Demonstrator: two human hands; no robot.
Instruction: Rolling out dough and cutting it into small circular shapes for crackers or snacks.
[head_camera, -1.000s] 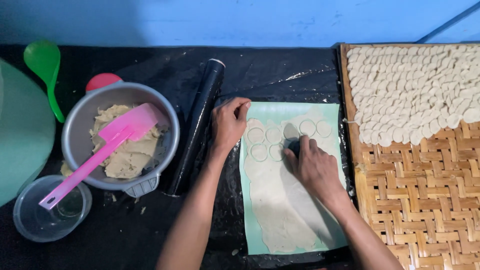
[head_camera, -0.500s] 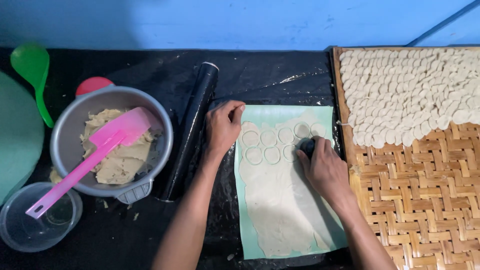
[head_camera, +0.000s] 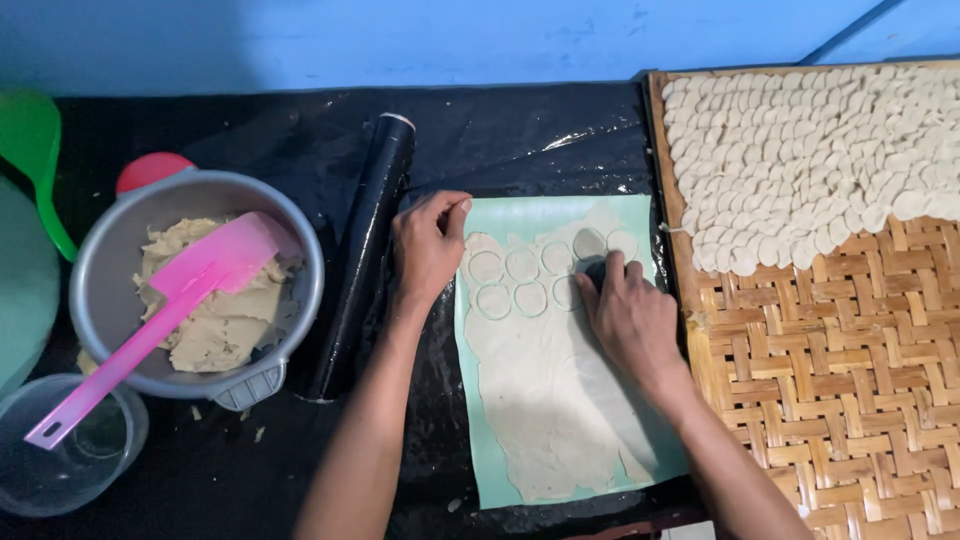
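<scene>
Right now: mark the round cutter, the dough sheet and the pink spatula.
round cutter (head_camera: 592, 270), head view, dark top edge showing above the right hand's fingers
dough sheet (head_camera: 545, 400), head view, uncut middle of the flat sheet
pink spatula (head_camera: 225, 258), head view, blade resting on the dough in the bowl

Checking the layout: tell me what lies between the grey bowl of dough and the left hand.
In the head view, a black roll lies on the black table cover between the grey bowl and the left hand, running lengthwise from back to front.
</scene>
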